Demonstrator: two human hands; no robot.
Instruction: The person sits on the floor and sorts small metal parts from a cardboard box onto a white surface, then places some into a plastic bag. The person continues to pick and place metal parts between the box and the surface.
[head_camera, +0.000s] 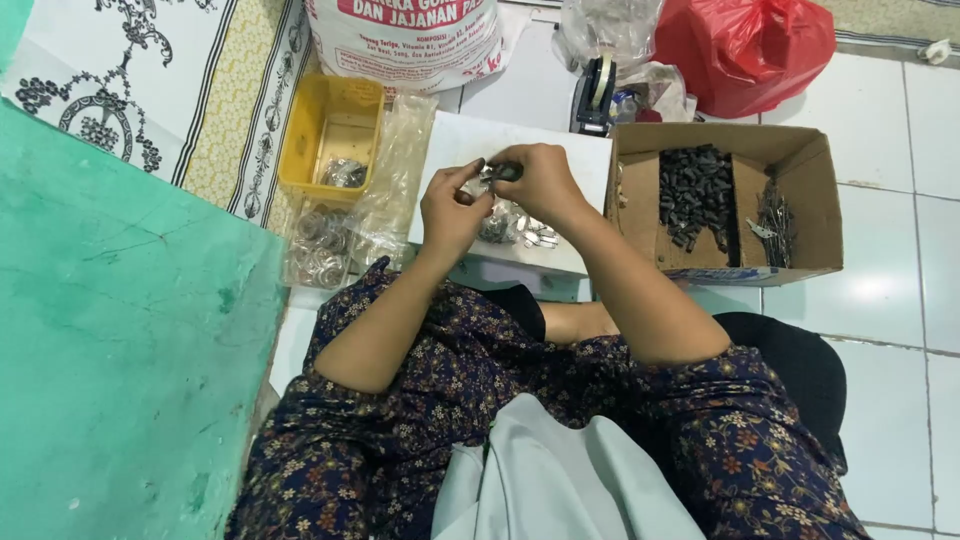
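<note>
Lap: white cloth (560, 480) over dark floral dress.
Left hand (452, 208): pinching small metal part (497, 173).
Right hand (543, 180): gripping same part, touching left.
Below hands: metal pieces (520, 228) on white worktop (470, 140).
Right: cardboard box (800, 160).

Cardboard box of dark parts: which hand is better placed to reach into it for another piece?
Probably the right hand: it is on the side of the cardboard box, close to its dark parts. The left hand is farther, nearer the yellow tray. Both pinch a small part.
</note>
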